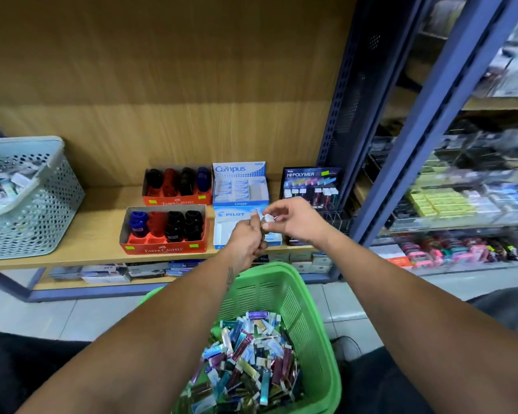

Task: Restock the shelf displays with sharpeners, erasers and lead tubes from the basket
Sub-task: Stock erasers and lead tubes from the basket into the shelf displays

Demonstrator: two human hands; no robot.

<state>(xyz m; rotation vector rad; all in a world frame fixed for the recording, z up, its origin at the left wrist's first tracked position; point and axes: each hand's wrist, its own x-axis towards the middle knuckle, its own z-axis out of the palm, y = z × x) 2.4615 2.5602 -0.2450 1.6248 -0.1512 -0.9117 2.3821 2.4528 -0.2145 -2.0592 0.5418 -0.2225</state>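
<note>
Green basket [317, 333] rim below both hands, right hand [293, 222] pinching lead tube [268, 218]

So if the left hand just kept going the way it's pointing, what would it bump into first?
Probably the white Pilot box right in front of it. The left hand already grips a bundle of small tubes just above that box, though depth is hard to judge from one view.
</note>
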